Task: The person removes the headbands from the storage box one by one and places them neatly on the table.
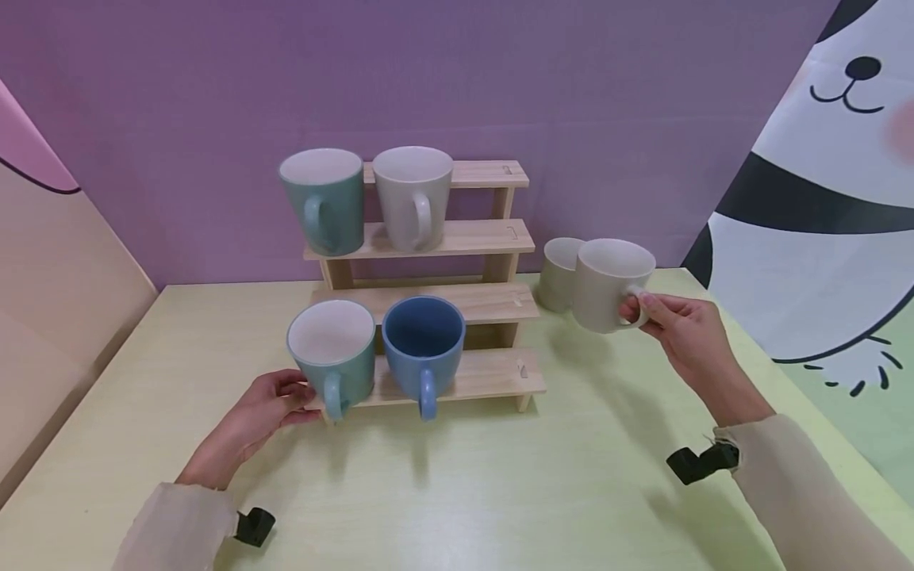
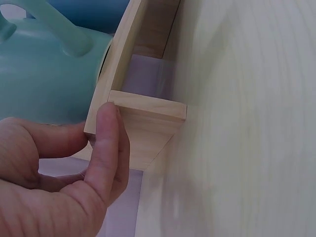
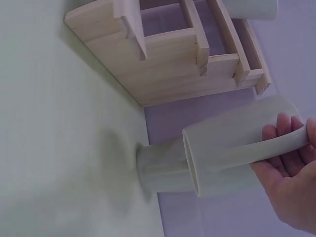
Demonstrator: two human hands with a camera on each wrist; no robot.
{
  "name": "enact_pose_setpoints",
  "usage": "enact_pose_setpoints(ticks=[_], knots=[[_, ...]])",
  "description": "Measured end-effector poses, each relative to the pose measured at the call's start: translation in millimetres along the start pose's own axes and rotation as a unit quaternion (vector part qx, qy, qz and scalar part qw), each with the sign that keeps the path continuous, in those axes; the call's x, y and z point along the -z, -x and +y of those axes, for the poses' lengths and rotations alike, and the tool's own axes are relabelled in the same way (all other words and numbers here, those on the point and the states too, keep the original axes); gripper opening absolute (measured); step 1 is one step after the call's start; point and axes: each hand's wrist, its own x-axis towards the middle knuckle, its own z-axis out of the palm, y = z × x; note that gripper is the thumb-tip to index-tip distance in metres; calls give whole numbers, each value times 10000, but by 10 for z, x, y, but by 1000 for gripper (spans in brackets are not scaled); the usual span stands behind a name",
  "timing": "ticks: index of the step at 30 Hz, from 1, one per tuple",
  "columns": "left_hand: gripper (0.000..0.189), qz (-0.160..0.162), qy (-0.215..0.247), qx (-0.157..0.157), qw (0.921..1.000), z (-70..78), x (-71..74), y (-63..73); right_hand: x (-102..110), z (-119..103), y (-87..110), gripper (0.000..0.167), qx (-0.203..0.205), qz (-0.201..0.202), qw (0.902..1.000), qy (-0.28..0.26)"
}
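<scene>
My right hand (image 1: 681, 337) holds a white mug (image 1: 607, 289) by its handle, raised above the table to the right of a stepped wooden rack (image 1: 493, 381). In the right wrist view, the fingers (image 3: 284, 123) curl through that handle. My left hand (image 1: 260, 416) pinches the left end of the rack's lowest board (image 2: 101, 108) between thumb and fingers. Beside it, a teal mug (image 1: 336, 357) stands on the lower part of the rack, with a blue mug (image 1: 423, 349) to its right. Higher up stand another teal mug (image 1: 324, 206) and a white mug (image 1: 412, 202).
A second white mug (image 1: 557, 277) stands on the table (image 1: 457, 492) behind the held one, partly hidden by it. A purple backdrop (image 1: 600, 95) rises behind the rack. A panda print (image 1: 828, 206) covers the right side.
</scene>
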Motion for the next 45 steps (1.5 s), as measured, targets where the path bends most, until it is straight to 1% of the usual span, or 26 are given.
enact_pose_setpoints(ticks=[7, 12, 17, 22, 27, 31, 38, 45], knots=[[48, 107, -60, -177, 9998, -3, 1, -16, 24, 59, 34, 18, -68, 21, 10000, 49], [54, 183, -172, -269, 9993, -6, 3, -17, 47, 101, 60, 19, -122, -10, 9999, 83], [58, 61, -300, -404, 9987, -22, 29, -7, 75, 157, 85, 19, -175, -17, 9997, 141], [58, -69, -353, -517, 9980, -28, 44, 16, 103, 237, 104, 18, -179, -30, 9998, -67], [57, -75, -367, -556, 9978, -27, 45, 31, 113, 324, 116, 22, -55, -154, 9995, -264], [57, -26, -386, -584, 9975, -21, 44, 39, 120, 360, 130, 23, 6, -198, 9995, -250], [56, -6, -402, -578, 9975, -21, 43, 41, 146, 415, 159, 21, -65, -261, 9994, -231], [56, -16, -366, -613, 9974, -20, 43, 47, 166, 512, 194, 26, 104, -315, 9992, -207]])
